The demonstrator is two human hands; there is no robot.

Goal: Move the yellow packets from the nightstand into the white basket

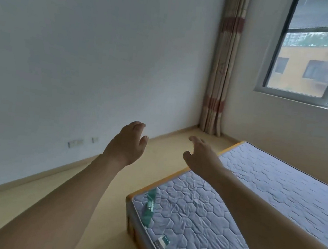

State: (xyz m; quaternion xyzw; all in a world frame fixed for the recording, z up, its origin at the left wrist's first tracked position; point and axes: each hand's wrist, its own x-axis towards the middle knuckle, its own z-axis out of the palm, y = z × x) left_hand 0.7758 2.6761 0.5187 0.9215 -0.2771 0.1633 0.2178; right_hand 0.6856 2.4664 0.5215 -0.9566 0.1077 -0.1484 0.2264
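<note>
Head view, left hand: the left hand [126,144] was held out ahead of the person, back of the hand toward the camera, fingers loosely bent and relaxed, holding nothing.
Head view, right hand: the right hand [201,157] was raised at about the same height, just to the right of the left one, fingers spread slightly and relaxed, also holding nothing; the two hands were apart, not touching.
Head view, forearms: both bare forearms reached from the bottom of the frame up toward the middle; the right one crossed over the mattress.
Head view, task things: the yellow packets, the nightstand and the white basket did not show in this view, so their place could not be told.
Head view, mattress: a bare mattress [273,198] with grey-blue hexagon quilting and a yellow edge trim lay to the right, running toward the far corner; a green ribbon tag [149,206] lay on its near left part and a small label [163,243] sat closer to the camera.
Head view, floor: a pale yellowish floor [52,203] ran between the mattress and the wall.
Head view, wall: a plain white wall [85,54] filled the left side, with wall sockets [76,142] low down.
Head view, corner: a patterned curtain [222,69] hung bunched in the corner.
Head view, window: a window [318,56] on the right showed a yellow building outside.
</note>
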